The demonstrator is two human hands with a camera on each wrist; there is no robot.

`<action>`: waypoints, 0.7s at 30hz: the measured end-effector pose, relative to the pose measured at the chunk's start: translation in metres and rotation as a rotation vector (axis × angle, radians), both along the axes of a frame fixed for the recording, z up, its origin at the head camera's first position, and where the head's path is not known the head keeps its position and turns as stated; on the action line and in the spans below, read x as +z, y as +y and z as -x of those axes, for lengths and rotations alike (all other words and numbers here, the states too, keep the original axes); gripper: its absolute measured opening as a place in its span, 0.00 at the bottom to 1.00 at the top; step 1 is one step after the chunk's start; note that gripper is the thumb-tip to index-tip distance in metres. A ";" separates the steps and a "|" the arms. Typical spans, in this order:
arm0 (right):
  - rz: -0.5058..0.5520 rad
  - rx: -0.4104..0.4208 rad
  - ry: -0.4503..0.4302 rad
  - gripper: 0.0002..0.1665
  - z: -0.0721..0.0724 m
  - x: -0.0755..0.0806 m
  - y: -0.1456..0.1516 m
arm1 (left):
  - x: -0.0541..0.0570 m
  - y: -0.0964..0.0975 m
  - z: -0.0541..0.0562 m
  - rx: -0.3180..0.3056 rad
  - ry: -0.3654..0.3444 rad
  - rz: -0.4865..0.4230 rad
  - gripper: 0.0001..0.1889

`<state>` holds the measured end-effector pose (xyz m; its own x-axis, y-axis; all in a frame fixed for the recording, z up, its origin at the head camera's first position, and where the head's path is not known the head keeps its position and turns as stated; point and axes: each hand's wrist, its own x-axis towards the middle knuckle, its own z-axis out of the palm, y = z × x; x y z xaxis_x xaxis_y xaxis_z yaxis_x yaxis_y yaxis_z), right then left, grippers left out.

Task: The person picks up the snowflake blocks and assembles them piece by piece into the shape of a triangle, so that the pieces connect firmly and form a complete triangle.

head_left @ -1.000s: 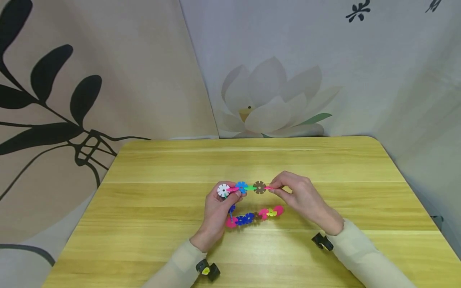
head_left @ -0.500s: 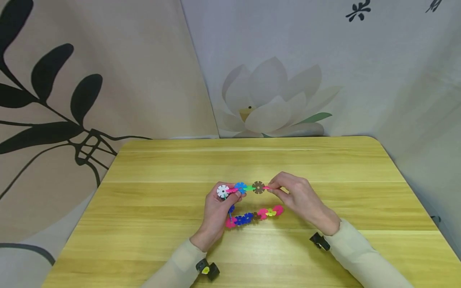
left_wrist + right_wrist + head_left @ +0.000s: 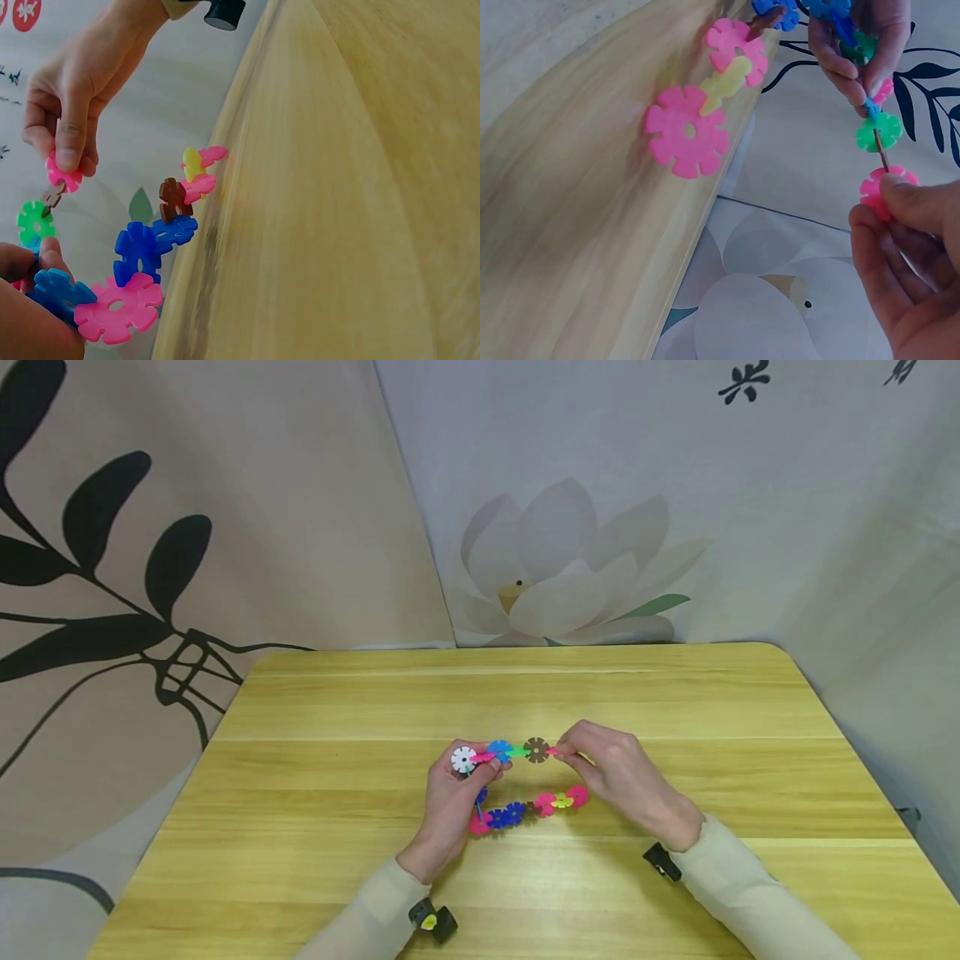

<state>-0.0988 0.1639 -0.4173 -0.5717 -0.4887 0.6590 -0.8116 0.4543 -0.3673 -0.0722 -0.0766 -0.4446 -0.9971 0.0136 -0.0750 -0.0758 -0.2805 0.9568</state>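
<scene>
A chain of notched plastic snowflake discs in several colours bends round in a U between my hands. My left hand (image 3: 448, 806) grips its upper run, thumb against the light blue disc (image 3: 498, 750), with a white disc (image 3: 463, 759) at the bend. Beyond come a green disc (image 3: 35, 222) and a brown disc (image 3: 536, 749). At that end my right hand (image 3: 626, 768) pinches a pink snowflake disc (image 3: 876, 192) joined to the brown one. The lower run, with dark blue discs (image 3: 504, 816), a yellow disc (image 3: 562, 801) and a pink end disc (image 3: 577, 796), extends rightward nearer the wrists.
The chain and hands are over a wooden table (image 3: 337, 710). Behind it hangs a pale printed cloth (image 3: 585, 427) with a flower and dark leaves. Each sleeved wrist carries a small black camera mount (image 3: 432, 920).
The right hand has shifted slightly left, and the brown disc with it. Both grips look the same, and the left hand has barely moved.
</scene>
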 end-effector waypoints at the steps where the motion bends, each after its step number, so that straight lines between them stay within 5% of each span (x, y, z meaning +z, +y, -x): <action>1: -0.003 0.001 0.005 0.18 0.000 0.000 0.000 | 0.000 0.000 0.000 0.002 -0.001 0.001 0.10; 21: 0.045 -0.021 0.032 0.19 0.000 -0.011 -0.002 | -0.001 0.001 0.000 -0.017 -0.005 0.012 0.10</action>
